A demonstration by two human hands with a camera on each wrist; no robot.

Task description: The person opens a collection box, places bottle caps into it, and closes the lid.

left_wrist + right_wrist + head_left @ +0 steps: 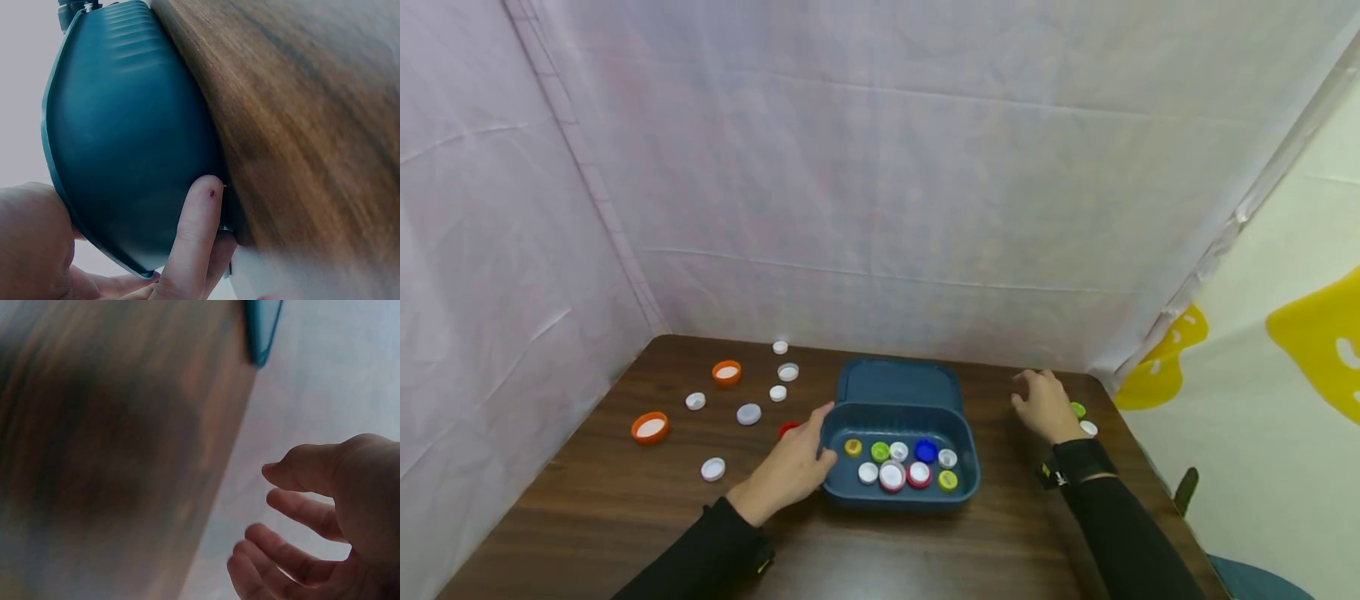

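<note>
A dark blue-green plastic box [898, 504] stands on the table with its lid [898, 383] folded back behind it. Inside lie several bottle caps, among them a blue cap [926, 451], a yellow cap [947, 480] and a white cap [892, 476]. My left hand [793, 462] holds the box's left side, thumb at the rim; in the left wrist view a finger [195, 231] lies along the outer wall. To the right of the box, my right hand [1043, 407] hovers over the table, its fingers loosely bent and nothing between them. Beside its wrist lie a green cap [1078, 410] and a white cap [1088, 428].
Left of the box, several caps are scattered over the brown wooden table [587, 492]: two orange ones, such as this orange cap [726, 372], and several white ones. A red cap [787, 428] is partly covered by my left hand. White cloth [880, 183] hangs behind the table.
</note>
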